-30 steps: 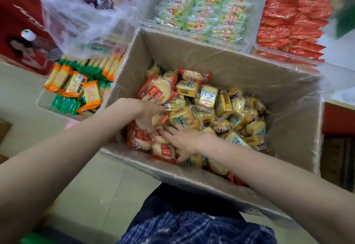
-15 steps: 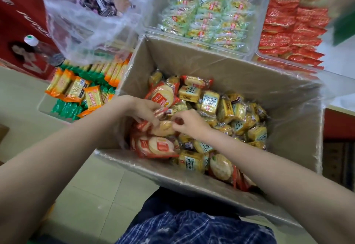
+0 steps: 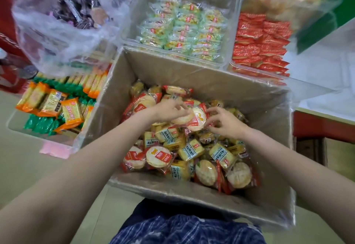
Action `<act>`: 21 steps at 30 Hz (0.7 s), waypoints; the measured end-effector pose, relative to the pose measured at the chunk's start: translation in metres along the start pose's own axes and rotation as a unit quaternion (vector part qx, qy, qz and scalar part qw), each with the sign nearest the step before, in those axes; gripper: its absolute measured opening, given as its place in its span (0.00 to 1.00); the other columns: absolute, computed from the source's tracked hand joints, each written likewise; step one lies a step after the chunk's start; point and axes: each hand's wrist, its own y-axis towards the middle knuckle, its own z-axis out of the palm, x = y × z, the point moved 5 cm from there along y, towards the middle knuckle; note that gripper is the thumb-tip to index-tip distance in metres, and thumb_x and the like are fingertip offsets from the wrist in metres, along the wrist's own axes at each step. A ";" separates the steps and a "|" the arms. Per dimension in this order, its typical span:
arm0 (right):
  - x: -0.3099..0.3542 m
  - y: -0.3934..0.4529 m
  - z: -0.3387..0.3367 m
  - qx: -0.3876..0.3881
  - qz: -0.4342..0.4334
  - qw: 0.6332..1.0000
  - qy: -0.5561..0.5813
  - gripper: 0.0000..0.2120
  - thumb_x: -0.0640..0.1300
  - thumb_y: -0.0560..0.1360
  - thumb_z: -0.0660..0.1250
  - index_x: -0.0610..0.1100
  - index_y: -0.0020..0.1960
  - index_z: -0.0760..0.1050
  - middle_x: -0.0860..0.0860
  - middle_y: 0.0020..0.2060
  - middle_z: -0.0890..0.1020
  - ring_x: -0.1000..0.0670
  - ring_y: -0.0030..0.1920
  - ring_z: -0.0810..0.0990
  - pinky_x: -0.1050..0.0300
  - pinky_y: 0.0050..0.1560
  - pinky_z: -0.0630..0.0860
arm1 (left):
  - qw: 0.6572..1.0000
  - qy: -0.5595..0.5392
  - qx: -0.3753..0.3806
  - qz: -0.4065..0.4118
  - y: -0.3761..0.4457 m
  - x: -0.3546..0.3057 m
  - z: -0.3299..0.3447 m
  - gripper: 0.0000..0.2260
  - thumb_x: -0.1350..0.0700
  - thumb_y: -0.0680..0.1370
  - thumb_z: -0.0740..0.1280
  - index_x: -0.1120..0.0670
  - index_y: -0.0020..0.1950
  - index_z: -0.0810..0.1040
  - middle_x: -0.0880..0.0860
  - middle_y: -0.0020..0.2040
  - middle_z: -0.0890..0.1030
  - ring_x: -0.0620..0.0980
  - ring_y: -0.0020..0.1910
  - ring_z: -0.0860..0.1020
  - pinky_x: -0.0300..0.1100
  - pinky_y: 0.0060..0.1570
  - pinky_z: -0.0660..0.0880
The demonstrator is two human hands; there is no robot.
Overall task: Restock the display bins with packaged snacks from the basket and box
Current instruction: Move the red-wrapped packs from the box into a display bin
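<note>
Head view, both hands point(image 3: 170, 110) point(image 3: 227, 122) pinching round cracker packets point(image 3: 189, 118) (probably two)

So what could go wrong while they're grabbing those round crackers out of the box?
The left hand and right hand hold several round cracker packs only by the fingertips, so one could slip back into the box. Squeezing might crack them. The box seems to rest on the lap, so it might tip.
</note>
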 end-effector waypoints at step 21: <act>-0.021 -0.001 -0.022 -0.126 0.240 0.864 0.425 0.06 0.36 0.74 0.65 0.37 0.50 0.78 0.40 0.46 0.81 0.46 0.41 0.80 0.48 0.48 0.77 | 0.941 0.149 -0.264 0.148 -0.029 -0.003 -0.023 0.14 0.63 0.73 0.69 0.55 0.55 0.71 0.52 0.56 0.72 0.50 0.54 0.71 0.41 0.52 0.73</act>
